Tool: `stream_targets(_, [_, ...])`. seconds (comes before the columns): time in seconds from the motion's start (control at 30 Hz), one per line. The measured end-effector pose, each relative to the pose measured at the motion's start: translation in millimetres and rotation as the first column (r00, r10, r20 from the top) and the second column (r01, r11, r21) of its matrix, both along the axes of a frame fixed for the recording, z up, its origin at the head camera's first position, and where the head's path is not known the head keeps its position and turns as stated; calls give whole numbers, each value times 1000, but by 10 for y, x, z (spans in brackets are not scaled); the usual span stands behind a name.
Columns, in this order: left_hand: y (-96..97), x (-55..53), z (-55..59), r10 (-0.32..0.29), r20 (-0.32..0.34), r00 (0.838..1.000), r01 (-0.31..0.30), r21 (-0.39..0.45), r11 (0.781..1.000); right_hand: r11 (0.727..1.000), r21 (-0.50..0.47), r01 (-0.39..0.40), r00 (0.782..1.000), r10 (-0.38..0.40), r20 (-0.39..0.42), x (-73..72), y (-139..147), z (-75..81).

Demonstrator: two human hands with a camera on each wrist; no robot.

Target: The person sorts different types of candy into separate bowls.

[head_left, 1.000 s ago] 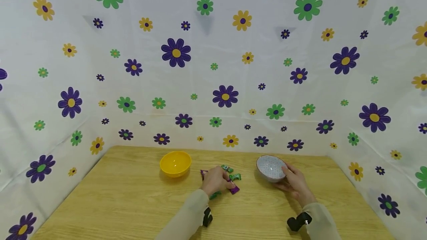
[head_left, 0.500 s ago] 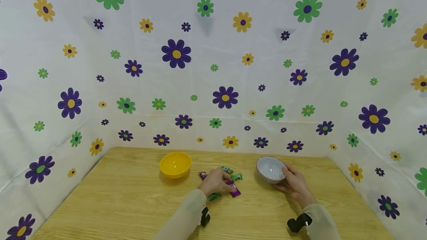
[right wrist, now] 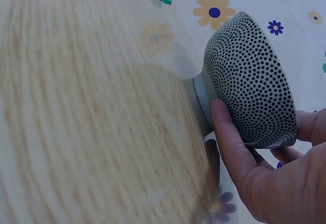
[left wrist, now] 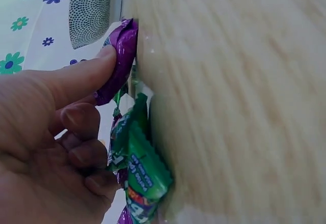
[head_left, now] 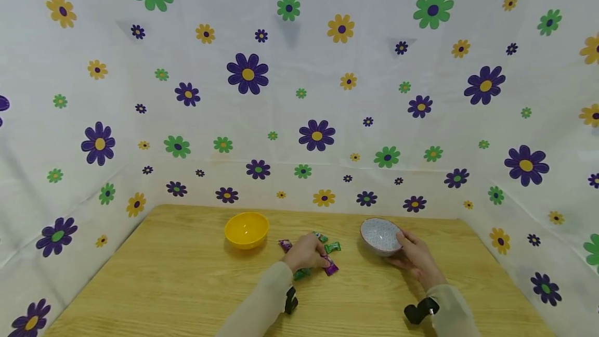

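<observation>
My left hand (head_left: 304,254) is low over a small group of wrapped candies near the table's middle. Between thumb and fingers it pinches a purple candy (left wrist: 125,56), which lies at the tabletop. Close under its curled fingers sit green candies (left wrist: 145,170) in the left wrist view. My right hand (head_left: 418,263) grips a dotted bowl (right wrist: 249,81) with a reddish rim, thumb at the rim and a finger at its foot. The bowl's foot is at the tabletop, and its mouth faces up. Part of the candy group is hidden behind the left hand.
A yellow bowl (head_left: 246,238) stands left of the candies. Another purple candy (head_left: 285,245) and a green candy (head_left: 333,247) lie around the left hand. Flower-printed cloth (head_left: 276,113) rises behind the wooden table (head_left: 187,280) and along both sides.
The purple candy at my left thumb has turned and shifted slightly, and the left hand has moved only a little. My right hand keeps its grip on the dotted bowl in the same place.
</observation>
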State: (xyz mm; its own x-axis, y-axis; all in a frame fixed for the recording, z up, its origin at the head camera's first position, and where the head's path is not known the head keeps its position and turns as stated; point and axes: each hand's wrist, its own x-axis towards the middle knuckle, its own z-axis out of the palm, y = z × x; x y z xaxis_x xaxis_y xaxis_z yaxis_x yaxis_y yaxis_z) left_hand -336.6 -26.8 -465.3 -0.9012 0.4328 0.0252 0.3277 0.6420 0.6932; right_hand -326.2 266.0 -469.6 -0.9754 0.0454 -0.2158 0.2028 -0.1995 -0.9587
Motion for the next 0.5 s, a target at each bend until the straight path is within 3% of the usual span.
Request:
stream_targets(0.23, [-60,-48,-34,-10,13,1000,9,113,994,1000,0,0,1000,0,12,12,-4,11])
stream_targets(0.5, [11,-100,-63,14,48,999,-26,267,963,1000,3,-7,1000,7,7,19,4,17])
